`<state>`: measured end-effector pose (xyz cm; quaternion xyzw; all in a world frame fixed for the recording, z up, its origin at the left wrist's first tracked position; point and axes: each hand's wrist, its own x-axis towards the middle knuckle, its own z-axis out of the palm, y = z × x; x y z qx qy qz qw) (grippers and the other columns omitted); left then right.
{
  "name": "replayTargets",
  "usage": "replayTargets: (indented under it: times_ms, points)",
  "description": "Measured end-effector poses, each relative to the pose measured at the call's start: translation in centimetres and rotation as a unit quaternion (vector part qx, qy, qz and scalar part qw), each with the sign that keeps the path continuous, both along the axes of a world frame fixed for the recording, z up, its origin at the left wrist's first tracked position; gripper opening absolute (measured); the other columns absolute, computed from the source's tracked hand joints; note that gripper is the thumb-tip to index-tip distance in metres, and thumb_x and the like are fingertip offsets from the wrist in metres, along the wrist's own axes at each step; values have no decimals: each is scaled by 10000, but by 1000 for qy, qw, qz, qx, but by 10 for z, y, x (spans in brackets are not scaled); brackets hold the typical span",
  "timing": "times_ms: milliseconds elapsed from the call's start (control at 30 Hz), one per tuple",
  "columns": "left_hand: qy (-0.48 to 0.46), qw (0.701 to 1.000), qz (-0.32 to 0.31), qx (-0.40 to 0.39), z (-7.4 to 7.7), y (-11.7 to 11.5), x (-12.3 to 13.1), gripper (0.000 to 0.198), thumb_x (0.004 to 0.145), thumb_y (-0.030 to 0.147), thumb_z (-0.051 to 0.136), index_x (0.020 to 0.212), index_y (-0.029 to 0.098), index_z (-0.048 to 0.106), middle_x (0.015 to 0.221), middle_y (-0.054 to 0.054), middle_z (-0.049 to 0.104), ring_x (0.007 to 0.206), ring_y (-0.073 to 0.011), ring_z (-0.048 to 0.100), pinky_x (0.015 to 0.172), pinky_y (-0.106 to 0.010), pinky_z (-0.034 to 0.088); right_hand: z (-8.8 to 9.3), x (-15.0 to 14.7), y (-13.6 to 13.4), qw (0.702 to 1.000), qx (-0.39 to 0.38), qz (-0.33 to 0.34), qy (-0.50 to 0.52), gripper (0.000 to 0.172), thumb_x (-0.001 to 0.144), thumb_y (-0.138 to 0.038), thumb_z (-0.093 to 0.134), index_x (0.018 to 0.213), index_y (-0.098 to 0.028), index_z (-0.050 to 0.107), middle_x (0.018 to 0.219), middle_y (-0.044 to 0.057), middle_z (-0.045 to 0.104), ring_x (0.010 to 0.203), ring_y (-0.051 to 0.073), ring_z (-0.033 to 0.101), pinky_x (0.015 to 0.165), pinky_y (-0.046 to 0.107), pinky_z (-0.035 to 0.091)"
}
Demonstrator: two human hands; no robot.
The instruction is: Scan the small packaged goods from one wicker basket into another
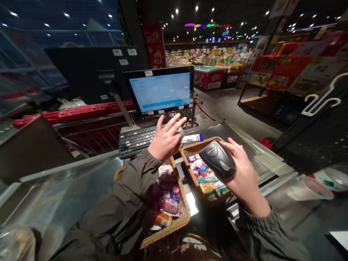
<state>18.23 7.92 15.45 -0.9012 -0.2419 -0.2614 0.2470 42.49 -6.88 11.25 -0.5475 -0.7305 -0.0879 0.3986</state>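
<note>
My right hand (240, 170) is wrapped round a black handheld barcode scanner (219, 158), held over a wicker basket (190, 148) of small snack packets. My left hand (165, 139) holds a long white and blue packet (192, 138) between thumb and palm, its fingers spread upward above the black keyboard (136, 140). A second wicker basket (176, 223) with pink and orange packets sits under my left forearm.
A lit till screen (160, 91) stands behind the keyboard on a checkout counter (67, 188). Red shopping baskets (81, 112) are stacked to the left. A clear plastic cup (312, 188) lies at right. Store shelves (285, 72) and an aisle stretch beyond.
</note>
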Motion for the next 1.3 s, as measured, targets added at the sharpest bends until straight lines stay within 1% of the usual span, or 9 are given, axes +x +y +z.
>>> replayTargets:
  times_ms: [100,267,400,500,700,900,1133,1233,1300]
  points:
    - [-17,999,28,12,9,-17,-40,124,847,239,578,742,186,616,1564,-83,427,1489,-302,315,1249,-574,-57,10,-28,2,998,8,50,-25,291,863,-340,614,1115,-195,634,1343,187,566,1417,434,381,1128,742,249]
    - [-14,995,91,46,18,-41,-96,101,840,231,587,762,184,631,1555,-103,435,1479,-321,332,1237,-631,21,26,-72,2,991,22,123,-55,339,852,-359,635,1149,-198,606,1346,187,573,1405,436,396,1089,763,292]
    - [-23,991,124,50,21,-54,-128,72,814,229,617,764,181,638,1557,-109,431,1468,-336,349,1236,-639,28,33,-96,3,987,12,147,-57,371,838,-349,640,1179,-211,597,1338,175,583,1401,426,409,1085,766,295]
    - [-29,989,137,50,22,-59,-144,61,807,233,627,779,185,649,1566,-103,416,1473,-336,341,1238,-635,1,35,-107,3,985,5,156,-66,377,826,-316,633,1186,-209,599,1341,172,584,1398,423,414,1091,763,289]
    - [-41,988,143,42,21,-64,-158,53,791,219,632,796,183,671,1567,-103,414,1472,-334,343,1244,-614,-41,36,-117,-2,982,-16,171,-83,358,811,-284,625,1160,-208,615,1307,160,611,1404,421,407,1102,762,276]
    - [-50,989,135,21,19,-64,-160,75,812,233,614,812,188,674,1573,-104,401,1484,-332,318,1234,-646,-13,37,-119,-8,981,-28,171,-85,354,819,-272,619,1170,-231,626,1249,135,635,1378,405,443,1115,751,269]
    - [-46,990,131,14,16,-65,-156,77,821,242,614,797,188,663,1566,-103,417,1474,-342,336,1226,-668,41,37,-115,-12,983,-17,161,-84,370,811,-300,643,1173,-227,625,1291,152,620,1378,414,441,1093,764,286]
    - [-43,990,132,-1,13,-67,-157,76,818,239,620,792,184,665,1559,-114,426,1469,-342,347,1223,-671,52,34,-115,-11,984,-25,155,-81,366,810,-311,640,1166,-225,633,1301,152,620,1375,410,448,1099,756,285]
    - [-43,990,132,-15,8,-68,-159,64,808,234,628,796,185,668,1560,-113,425,1473,-338,340,1222,-668,45,31,-116,-10,985,-34,155,-75,363,807,-314,640,1159,-224,639,1300,151,622,1374,408,450,1103,752,283]
